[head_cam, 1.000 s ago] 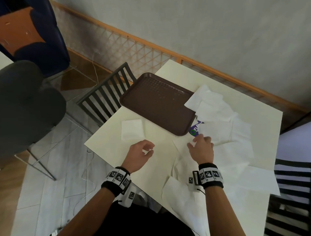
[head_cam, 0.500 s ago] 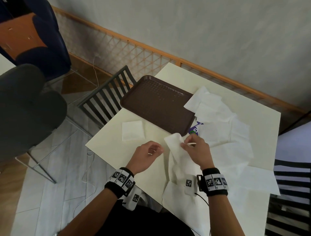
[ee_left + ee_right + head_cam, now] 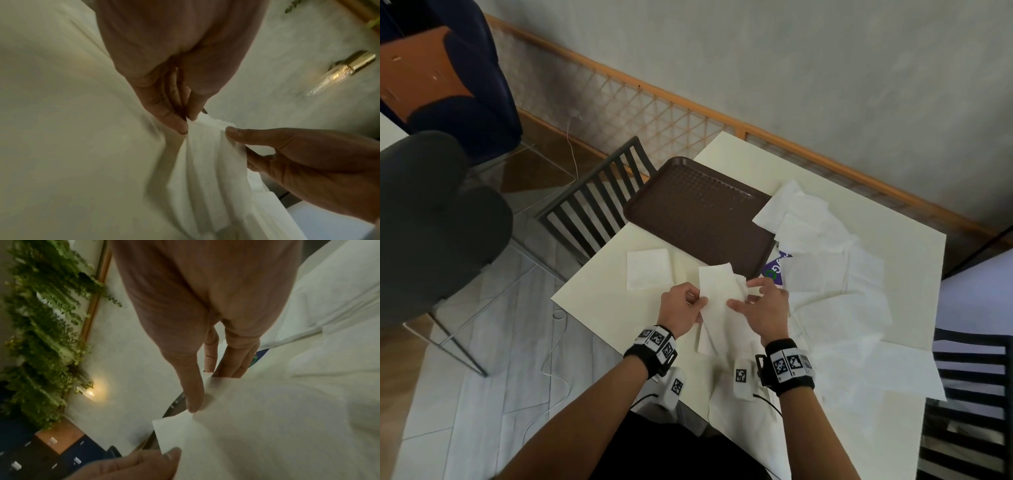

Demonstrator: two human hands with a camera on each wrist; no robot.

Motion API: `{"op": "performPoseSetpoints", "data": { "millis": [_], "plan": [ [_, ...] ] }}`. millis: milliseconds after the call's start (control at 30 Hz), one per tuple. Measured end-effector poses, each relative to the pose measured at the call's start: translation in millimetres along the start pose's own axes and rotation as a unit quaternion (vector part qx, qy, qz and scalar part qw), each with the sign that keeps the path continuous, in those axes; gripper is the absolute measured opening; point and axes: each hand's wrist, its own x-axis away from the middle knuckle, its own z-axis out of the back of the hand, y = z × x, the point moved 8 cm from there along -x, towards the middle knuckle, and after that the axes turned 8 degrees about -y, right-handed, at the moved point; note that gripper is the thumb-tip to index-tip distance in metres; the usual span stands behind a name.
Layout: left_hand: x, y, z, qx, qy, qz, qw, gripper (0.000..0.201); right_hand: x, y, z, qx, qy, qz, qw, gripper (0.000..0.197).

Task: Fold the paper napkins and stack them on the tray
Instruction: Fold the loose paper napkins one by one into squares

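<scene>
White napkin (image 3: pixel 717 291) pinched by left hand (image 3: pixel 681 310), right hand (image 3: pixel 763 310) covering its edge

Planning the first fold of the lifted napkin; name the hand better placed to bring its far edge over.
Right. The right hand has loose fingers at the raised napkin near its top, while the left hand pinches its side edge as an anchor.

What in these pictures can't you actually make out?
- Head view: the purple packet is mostly buried under the loose napkins, so its print is unreadable.
- Head view: how many sheets make up that pile; they overlap.
- Head view: whether the right hand pinches the held napkin or just touches it; the left hand does pinch it.
- Right wrist view: the tray is hidden behind the napkin.
</scene>
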Motion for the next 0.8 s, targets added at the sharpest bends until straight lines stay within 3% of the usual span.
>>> {"op": "performPoseSetpoints", "data": {
  "millis": [100, 233, 400, 467, 667, 800],
  "plan": [
    [2.7, 12.5, 11.5, -0.040, 0.015, -0.058, 0.997, 0.013, -0.8, -3.7, -4.4, 0.001, -0.003, 0.017, 1.000, 0.060],
    [13.7, 44.9, 29.6, 0.023, -0.008, -0.146, 0.989, 0.011, 0.9, -19.8, 0.3, -0.068, 0.006, 0.036, 0.997, 0.057],
    [22.3, 78.2, 58.4, 0.048, -0.007, -0.180, 0.983, 0.008, 8.7, -52.9, -25.1, -0.213, -0.168, 0.075, 0.960, 0.033],
    [25.7, 86.8, 69.7, 0.049, 0.002, -0.190, 0.981, 0.006, 11.3, -66.0, -30.9, -0.258, -0.199, 0.090, 0.941, 0.030],
    [32.9, 100.0, 91.1, 0.047, -0.010, -0.167, 0.985, 0.018, 4.8, -99.7, -39.4, -0.269, -0.172, 0.143, 0.937, 0.025],
    [35.0, 106.5, 109.2, 0.059, 0.016, -0.191, 0.980, 0.008, 5.4, -120.2, -36.9, -0.268, -0.165, 0.202, 0.928, 0.021]
  ]
}}
